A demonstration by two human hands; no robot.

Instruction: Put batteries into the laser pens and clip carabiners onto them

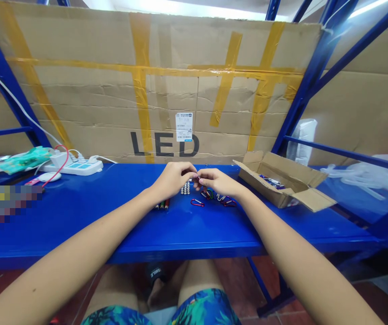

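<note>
My left hand (173, 178) and my right hand (217, 182) meet above the middle of the blue steel shelf (89, 194), their fingertips pinched together on a small dark item (196, 177). The item is too small and too covered to name. Just below my left hand stands a block of silver cylinders (185, 188). Below my right hand lie a red carabiner clip (197, 202), a tangle of coloured clips (207, 194) and a dark red clip (228, 203). A few small batteries (162, 204) lie beneath my left wrist.
To the right, an open cardboard box (282, 180) holds shiny items. A white power strip (74, 167) with cables, a white mouse (49, 177) and a green packet (26, 158) lie at the left. Cardboard marked LED (165, 144) forms the back wall.
</note>
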